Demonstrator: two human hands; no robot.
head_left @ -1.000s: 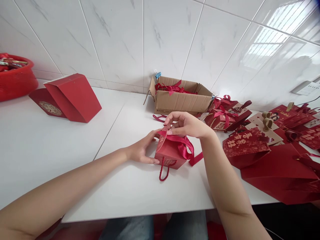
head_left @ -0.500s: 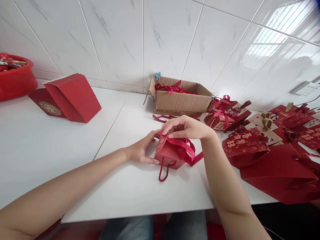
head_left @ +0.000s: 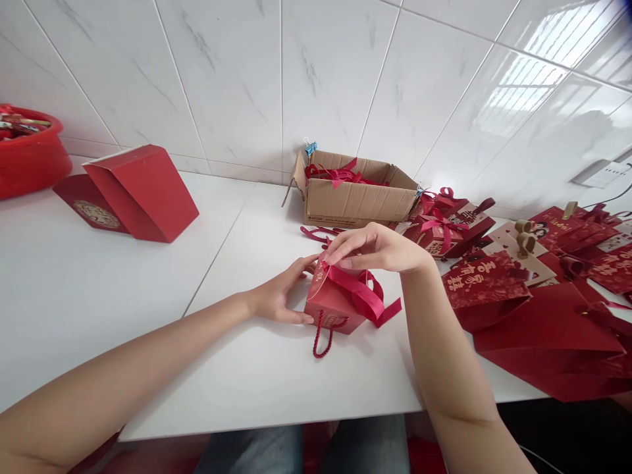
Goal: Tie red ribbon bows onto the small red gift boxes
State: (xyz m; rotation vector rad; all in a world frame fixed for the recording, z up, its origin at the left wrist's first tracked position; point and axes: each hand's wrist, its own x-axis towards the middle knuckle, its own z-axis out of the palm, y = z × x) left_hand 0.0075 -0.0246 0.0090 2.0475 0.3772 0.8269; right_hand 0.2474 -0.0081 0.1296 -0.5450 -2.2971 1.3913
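A small red gift box [head_left: 320,299] with a twisted cord handle [head_left: 323,349] rests on the white table in front of me. My left hand [head_left: 276,296] grips its left side, thumb at the near edge and fingers at the far edge. At the top flap, my right hand [head_left: 380,249] has its fingertips on a red satin ribbon [head_left: 363,296]. That ribbon loops over the box, and its loose end hangs out to the right. The exact pinch of the right fingertips is partly hidden.
Behind the hands stands an open cardboard box [head_left: 360,201] of red ribbons. Several red gift boxes [head_left: 484,286] crowd the right side. To the left are a larger red box [head_left: 153,191] and a red basin [head_left: 34,158] against the tiled wall.
My right hand has shifted slightly at the top flap. The ribbon's loose end has swung up and now sticks out to the right. The left hand stays on the gift box.
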